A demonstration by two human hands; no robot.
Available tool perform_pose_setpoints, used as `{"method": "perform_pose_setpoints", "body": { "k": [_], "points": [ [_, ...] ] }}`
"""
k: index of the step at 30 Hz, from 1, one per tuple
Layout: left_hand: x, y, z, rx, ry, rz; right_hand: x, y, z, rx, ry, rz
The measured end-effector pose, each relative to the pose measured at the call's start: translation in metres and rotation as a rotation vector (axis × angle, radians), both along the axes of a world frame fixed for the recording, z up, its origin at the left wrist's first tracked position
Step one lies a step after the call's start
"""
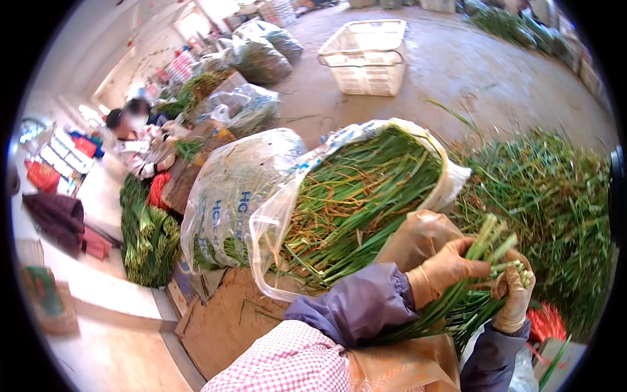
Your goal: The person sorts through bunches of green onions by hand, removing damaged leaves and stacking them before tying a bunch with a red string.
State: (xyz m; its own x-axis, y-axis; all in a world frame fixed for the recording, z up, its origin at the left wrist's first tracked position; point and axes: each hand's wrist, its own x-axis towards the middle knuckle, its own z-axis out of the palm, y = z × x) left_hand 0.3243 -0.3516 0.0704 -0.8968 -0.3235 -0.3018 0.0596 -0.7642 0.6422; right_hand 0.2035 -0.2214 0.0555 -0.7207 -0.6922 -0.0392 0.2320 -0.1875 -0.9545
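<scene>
Long green leafy stalks with pale cut ends (482, 240) are gripped in my gloved left hand (446, 269), their leaves trailing down toward my lap. Beside it, my gloved right hand (512, 289) is closed round another bunch of stalks (524, 274), pale ends up; its fingertips look soiled. The two bunches nearly touch. Just beyond my left forearm, a clear plastic sack (274, 220) lies open, filled with green leaves (362, 196), some browned. Red plastic ties (546, 321) lie beside my right wrist.
A heap of loose leaves and trimmings (539, 186) covers the floor at right. A white plastic basket (367, 63) stands farther off. Stacked bundles (149, 240) lie at left, near a co-worker (142, 147) at a low bench. Full sacks (259, 59) stand behind.
</scene>
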Motion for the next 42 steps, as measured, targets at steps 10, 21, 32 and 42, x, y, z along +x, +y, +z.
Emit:
{"method": "perform_pose_setpoints", "body": {
  "k": [10,21,32,42],
  "points": [
    [0.028,-0.017,0.007,-0.016,-0.106,0.087,-0.195,0.076,-0.008,0.023,0.334,-0.703],
    [0.018,-0.017,-0.007,0.056,0.005,0.068,-0.010,0.000,0.038,0.162,0.090,0.124],
    [0.020,-0.004,0.006,-0.008,-0.053,0.071,0.009,-0.032,0.032,0.079,-0.023,0.239],
    [0.026,-0.010,-0.008,-0.370,-0.129,0.127,0.011,-0.035,0.016,-0.004,0.100,0.014]
  ]
}}
